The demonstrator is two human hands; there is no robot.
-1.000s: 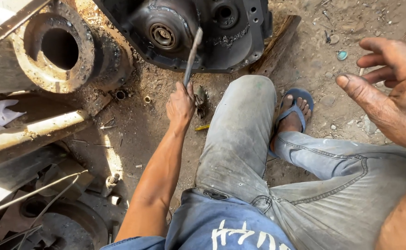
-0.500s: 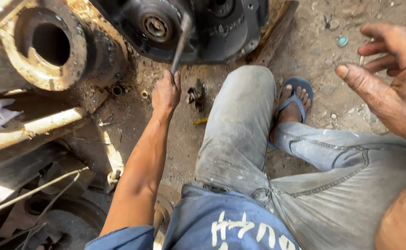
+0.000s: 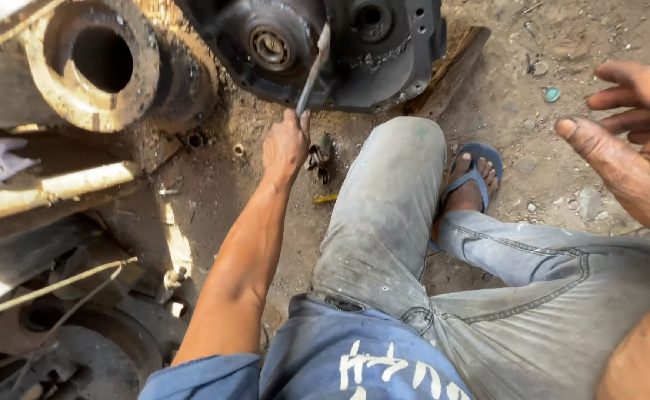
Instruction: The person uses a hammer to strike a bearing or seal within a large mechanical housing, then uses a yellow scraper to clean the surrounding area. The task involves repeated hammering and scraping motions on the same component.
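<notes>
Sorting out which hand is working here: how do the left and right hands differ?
The left hand is closed around a flat metal bar reaching to the dark housing; the right hand is open, fingers spread, holding nothing. The left is far from the camera, the right close. Both look grimy.

A rusty flanged pipe (image 3: 91,63) lies upper left on the dirt ground (image 3: 517,133), a blue sandal (image 3: 480,159) and a small green cap (image 3: 551,95) to the right.

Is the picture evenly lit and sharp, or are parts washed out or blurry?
Head view: harsh sunlight washes out the pale rusty metal ring and the beam below it; the dark cast-metal housing sits in shade; the grimy open right hand near the lens looks large and slightly soft.
</notes>
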